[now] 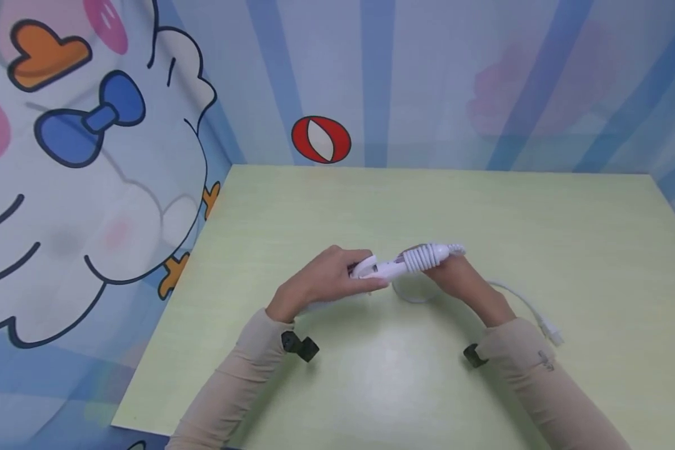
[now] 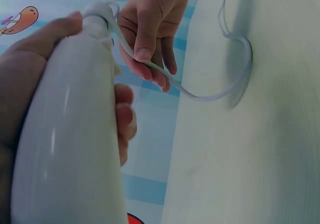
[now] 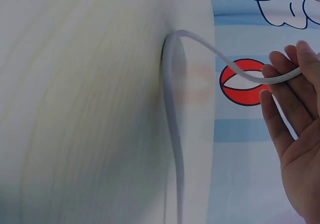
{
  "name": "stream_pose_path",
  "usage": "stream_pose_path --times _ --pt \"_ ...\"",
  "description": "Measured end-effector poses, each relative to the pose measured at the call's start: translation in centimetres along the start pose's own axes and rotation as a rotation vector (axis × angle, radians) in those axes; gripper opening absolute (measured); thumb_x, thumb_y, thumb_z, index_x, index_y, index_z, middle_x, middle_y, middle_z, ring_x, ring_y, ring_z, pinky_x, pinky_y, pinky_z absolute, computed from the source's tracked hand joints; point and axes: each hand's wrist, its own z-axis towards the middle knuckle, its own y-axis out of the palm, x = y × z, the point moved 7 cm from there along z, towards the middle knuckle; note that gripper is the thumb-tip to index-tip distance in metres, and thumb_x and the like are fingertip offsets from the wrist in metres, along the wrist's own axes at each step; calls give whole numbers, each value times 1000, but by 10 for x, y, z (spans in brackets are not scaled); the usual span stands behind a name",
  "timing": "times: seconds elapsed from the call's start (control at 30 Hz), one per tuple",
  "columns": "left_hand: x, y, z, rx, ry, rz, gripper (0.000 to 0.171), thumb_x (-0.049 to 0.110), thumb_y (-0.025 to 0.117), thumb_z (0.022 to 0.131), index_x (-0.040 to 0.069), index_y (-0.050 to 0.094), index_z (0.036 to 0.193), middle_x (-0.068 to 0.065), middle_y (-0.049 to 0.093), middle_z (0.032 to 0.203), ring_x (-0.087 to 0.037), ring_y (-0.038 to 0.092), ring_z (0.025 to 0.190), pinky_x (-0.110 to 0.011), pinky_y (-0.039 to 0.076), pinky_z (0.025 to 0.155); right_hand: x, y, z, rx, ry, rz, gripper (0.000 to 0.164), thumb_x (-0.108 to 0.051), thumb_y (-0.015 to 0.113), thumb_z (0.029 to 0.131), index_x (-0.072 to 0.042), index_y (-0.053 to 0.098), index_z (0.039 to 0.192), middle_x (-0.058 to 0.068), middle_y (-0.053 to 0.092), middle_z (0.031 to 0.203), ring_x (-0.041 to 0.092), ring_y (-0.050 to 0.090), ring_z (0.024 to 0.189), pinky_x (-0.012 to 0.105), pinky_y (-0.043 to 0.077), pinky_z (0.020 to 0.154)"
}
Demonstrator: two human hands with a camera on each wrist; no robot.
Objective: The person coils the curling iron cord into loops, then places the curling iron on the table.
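Note:
My left hand (image 1: 332, 275) grips a long white handheld appliance (image 1: 390, 270) above the table; its exact kind cannot be told. In the left wrist view the smooth, rounded white body (image 2: 70, 129) fills the palm. White cord coils (image 1: 422, 257) wrap its far end. Beside that end, my right hand (image 1: 455, 275) pinches the loose cord (image 2: 200, 98) between thumb and fingers, the other fingers fairly extended. From there the cord (image 3: 172, 94) sags to the tabletop and passes under the right forearm, ending in a white plug (image 1: 554, 334).
A pale yellow-green table (image 1: 371, 375) lies under both hands. Behind it rises a blue striped wall (image 1: 377, 81) with a red-and-white ball picture (image 1: 321, 139). A large cartoon bird covers the left wall (image 1: 62, 206). Small black wrist cameras (image 1: 300, 345) sit on the sleeves.

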Motion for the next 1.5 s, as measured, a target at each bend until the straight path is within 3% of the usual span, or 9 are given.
stream_pose_path --times 0.2,0.4,0.53,0.73,0.93,1.3,1.5 --pt "4 1 -5 -85 67 -59 32 56 59 81 25 56 88 9 57 70 -8 53 60 -25 42 54 -24 -5 0 40 -240 -72 27 6 63 80 -8 67 103 4 69 98 21 65 94 39 51 76" --pt "17 5 -7 -162 160 -64 29 52 60 82 23 56 85 9 54 67 -5 52 58 -22 41 54 -30 -12 4 55 -283 57 22 4 61 83 -4 66 103 7 69 98 17 63 86 19 45 73" --pt "23 9 -7 -208 184 -64 31 53 60 82 22 56 84 9 54 65 -6 52 57 -22 41 53 -29 -16 6 54 -315 79 24 5 63 82 -3 66 104 8 69 98 17 62 84 16 41 71" --pt "20 13 -6 -258 138 15 36 60 58 80 24 57 85 10 53 64 -6 51 56 -22 40 53 -21 -29 9 71 -267 -128 23 -5 68 81 -15 67 102 -4 68 100 13 63 95 31 48 79" --pt "13 16 -4 -274 72 144 41 67 54 77 27 58 86 10 52 63 -6 48 55 -23 38 51 -34 -39 9 62 -362 -221 21 -5 71 77 -14 66 95 0 67 99 17 62 96 37 49 78" --pt "-3 18 5 -212 -120 449 37 60 58 79 24 56 87 7 52 63 -9 47 54 -25 37 49 -52 -36 10 70 -408 -406 14 -7 73 76 -12 68 88 -3 66 87 15 63 78 35 49 70" --pt "-5 16 9 -161 -177 549 39 62 55 81 23 56 88 6 52 64 -10 46 53 -25 35 48 -65 -27 12 99 -423 -485 11 -6 73 76 -9 69 86 0 67 84 20 62 79 39 47 78"
